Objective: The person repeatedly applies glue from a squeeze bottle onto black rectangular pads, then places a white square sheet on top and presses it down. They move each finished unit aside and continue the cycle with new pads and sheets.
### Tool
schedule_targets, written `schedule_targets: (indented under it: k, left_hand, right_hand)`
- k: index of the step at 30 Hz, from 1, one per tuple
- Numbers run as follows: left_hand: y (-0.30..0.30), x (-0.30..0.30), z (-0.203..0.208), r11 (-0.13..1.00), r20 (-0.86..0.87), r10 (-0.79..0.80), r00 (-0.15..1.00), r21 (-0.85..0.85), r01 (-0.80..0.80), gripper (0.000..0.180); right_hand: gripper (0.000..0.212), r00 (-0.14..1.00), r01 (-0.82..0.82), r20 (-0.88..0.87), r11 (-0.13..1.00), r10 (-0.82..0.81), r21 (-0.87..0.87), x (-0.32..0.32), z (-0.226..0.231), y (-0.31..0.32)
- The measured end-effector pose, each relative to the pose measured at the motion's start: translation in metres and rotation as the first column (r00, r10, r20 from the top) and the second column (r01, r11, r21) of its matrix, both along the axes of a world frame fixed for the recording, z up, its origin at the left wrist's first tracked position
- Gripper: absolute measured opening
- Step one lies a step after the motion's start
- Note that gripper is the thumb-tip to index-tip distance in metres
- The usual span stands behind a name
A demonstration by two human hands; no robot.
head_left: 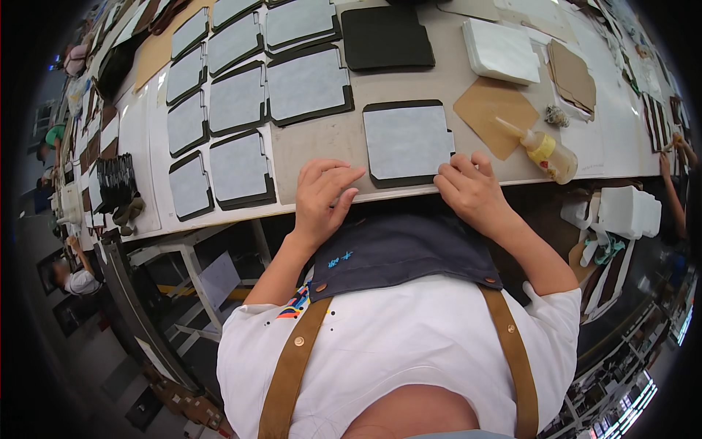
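In front of me lies a black panel with a pale grey-blue sheet on it, its black border showing along the top, bottom and right. My right hand has its fingers curled together on the panel's lower right corner. To the left of the panel, my left hand is raised over the table edge. Its fingers are stretched towards the panel, with the thumb apart and nothing held. Further left, several similar covered panels lie in rows. A stack of plain black panels sits beyond the one before me.
Right of the panel, a squeeze bottle with yellowish contents lies across a tan card. Behind are a stack of white sheets and brown cut pieces. A bundle of dark strips is at far left. Other people work at both sides.
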State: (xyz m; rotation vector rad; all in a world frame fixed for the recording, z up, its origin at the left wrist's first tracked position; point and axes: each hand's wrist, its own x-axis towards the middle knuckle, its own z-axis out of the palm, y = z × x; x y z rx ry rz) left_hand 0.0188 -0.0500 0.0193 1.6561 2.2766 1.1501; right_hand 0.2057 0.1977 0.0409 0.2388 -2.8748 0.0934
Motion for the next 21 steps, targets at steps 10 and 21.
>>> schedule_targets:
  k: [10, 21]
  left_hand:
    - [0.013, 0.005, 0.007, 0.989, -0.172, -0.134, 0.976, -0.084, 0.121, 0.031]
    - [0.034, -0.016, 0.017, 0.969, 0.925, 0.248, 0.288, -0.236, -0.076, 0.045]
  right_hand:
    - [0.014, 0.999, 0.034, 0.043, 0.998, -0.031, -0.059, -0.006, 0.002, 0.0]
    - [0.022, 0.999, 0.029, -0.014, 0.932, -0.037, -0.362, -0.006, 0.03, -0.004]
